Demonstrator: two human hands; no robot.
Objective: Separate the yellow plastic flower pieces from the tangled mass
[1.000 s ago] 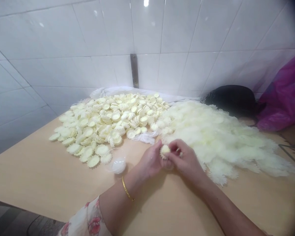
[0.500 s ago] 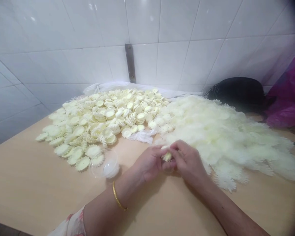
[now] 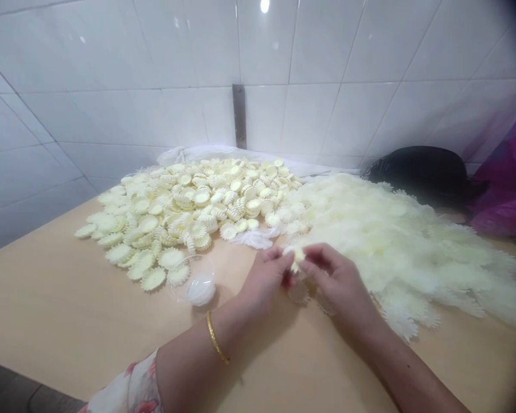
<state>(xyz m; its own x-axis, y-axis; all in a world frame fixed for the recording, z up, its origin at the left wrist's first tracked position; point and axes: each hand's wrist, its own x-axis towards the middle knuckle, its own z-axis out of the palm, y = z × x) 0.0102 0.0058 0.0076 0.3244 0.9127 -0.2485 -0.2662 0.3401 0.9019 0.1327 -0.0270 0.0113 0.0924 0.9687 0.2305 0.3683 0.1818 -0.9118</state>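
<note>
Between my fingertips I pinch a small pale yellow scalloped flower piece (image 3: 298, 257), bunched and partly covered by the fingers. My left hand (image 3: 260, 284) grips its left side with thumb and fingers closed. From the other side, my right hand (image 3: 344, 281) pinches it with thumb and forefinger. Below the hands, a scalloped disc (image 3: 300, 292) shows near the tabletop, partly hidden. To the left of my left wrist stands a small clear cup (image 3: 201, 291) with something whitish in it.
A heap of cupped scalloped pieces (image 3: 189, 206) covers the table (image 3: 47, 298) at back left. Flat, sheer flower-shaped pieces (image 3: 404, 246) spread on the right. White cloth (image 3: 258, 237) peeks out between them. A black object (image 3: 421, 172) and purple plastic (image 3: 507, 183) sit at back right.
My hands have turned the flower piece and raised it slightly, and discs below the hands now show more. The whole view has shifted a little, so the scene sits further right.
</note>
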